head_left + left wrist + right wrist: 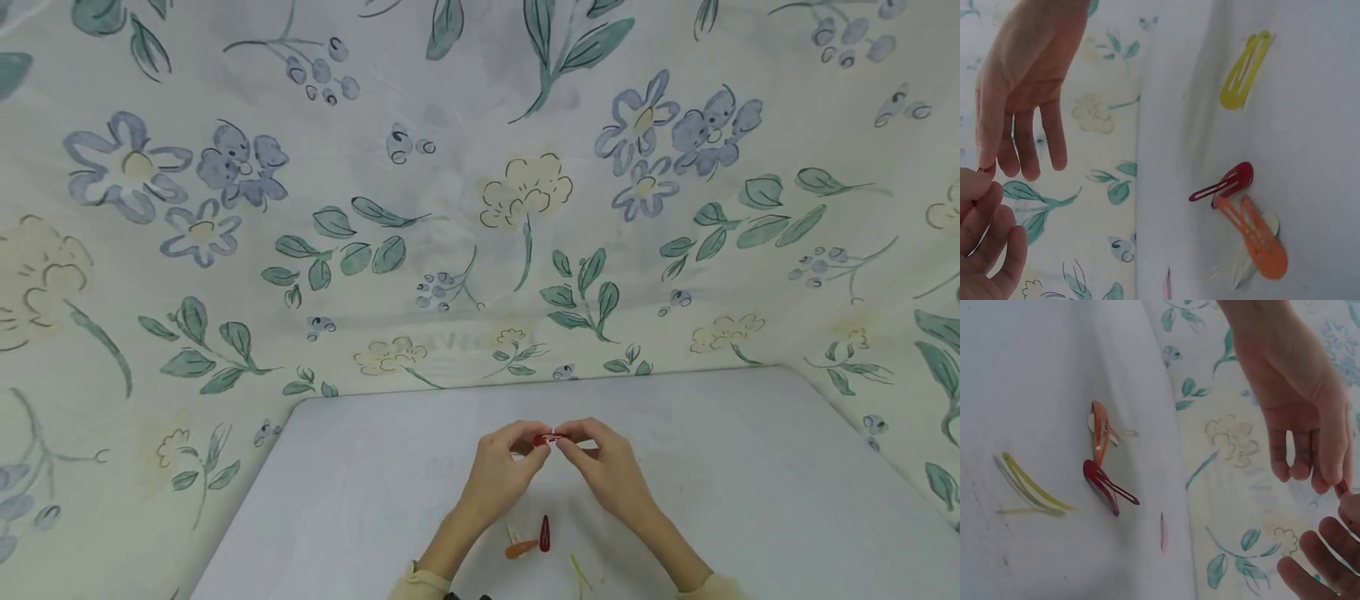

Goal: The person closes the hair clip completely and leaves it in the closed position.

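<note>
In the head view a dark red snap hair clip is held up between both hands, over the far half of the table. My left hand pinches one end of it between thumb and index finger. The other end is pinched by my right hand. Both wrist views show the fingertips meeting around the clip, which they mostly cover. The remaining fingers of the right hand hang down loosely in the left wrist view.
Nearer on the white table lie another red hair clip, an orange clip overlapping a cream one, and a yellow clip. A thin pink piece lies by the edge. Floral cloth hangs behind.
</note>
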`<state>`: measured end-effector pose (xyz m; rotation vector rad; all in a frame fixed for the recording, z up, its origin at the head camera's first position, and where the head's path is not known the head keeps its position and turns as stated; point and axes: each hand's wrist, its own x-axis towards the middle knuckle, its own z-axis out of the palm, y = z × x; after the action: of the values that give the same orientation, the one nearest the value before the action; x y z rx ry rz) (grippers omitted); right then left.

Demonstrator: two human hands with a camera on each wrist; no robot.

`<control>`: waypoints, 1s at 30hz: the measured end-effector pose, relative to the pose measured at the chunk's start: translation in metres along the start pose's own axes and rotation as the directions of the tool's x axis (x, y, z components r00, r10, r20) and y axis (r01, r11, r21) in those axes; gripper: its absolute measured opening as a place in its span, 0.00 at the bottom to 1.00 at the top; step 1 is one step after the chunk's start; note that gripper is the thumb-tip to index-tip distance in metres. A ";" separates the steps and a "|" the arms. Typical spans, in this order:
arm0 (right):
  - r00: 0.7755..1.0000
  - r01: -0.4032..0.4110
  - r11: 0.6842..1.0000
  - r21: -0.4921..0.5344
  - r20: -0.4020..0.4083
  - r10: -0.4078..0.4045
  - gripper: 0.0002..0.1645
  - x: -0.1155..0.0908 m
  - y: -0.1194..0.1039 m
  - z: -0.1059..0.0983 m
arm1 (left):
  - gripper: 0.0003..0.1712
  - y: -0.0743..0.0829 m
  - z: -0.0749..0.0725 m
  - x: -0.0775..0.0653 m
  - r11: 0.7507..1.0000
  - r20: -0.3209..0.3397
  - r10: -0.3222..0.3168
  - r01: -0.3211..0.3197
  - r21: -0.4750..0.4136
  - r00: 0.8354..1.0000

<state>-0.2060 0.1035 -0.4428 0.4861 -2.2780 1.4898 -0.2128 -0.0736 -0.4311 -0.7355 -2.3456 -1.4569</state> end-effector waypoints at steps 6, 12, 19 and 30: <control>0.997 0.050 0.996 -0.072 0.069 -0.045 0.07 0.020 -0.003 -0.011 | 0.09 0.002 -0.006 0.019 0.992 0.041 0.080 -0.084 0.098 0.996; 0.982 -0.005 0.992 -0.129 0.187 0.029 0.08 0.039 -0.005 -0.019 | 0.07 0.000 -0.009 0.036 0.980 0.070 0.108 -0.118 0.159 0.992; 0.965 -0.045 0.983 -0.181 0.245 0.090 0.08 0.053 0.001 -0.023 | 0.07 -0.009 -0.005 0.047 0.978 0.098 0.076 -0.093 0.185 0.992; 0.956 -0.090 0.970 -0.224 0.255 0.148 0.07 0.056 0.025 -0.023 | 0.09 -0.033 0.009 0.049 0.977 0.108 0.025 -0.048 0.209 0.994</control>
<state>-0.2638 0.1294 -0.4265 0.5243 -2.6865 1.2795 -0.2713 -0.0644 -0.4359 -0.8098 -2.5022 -1.1553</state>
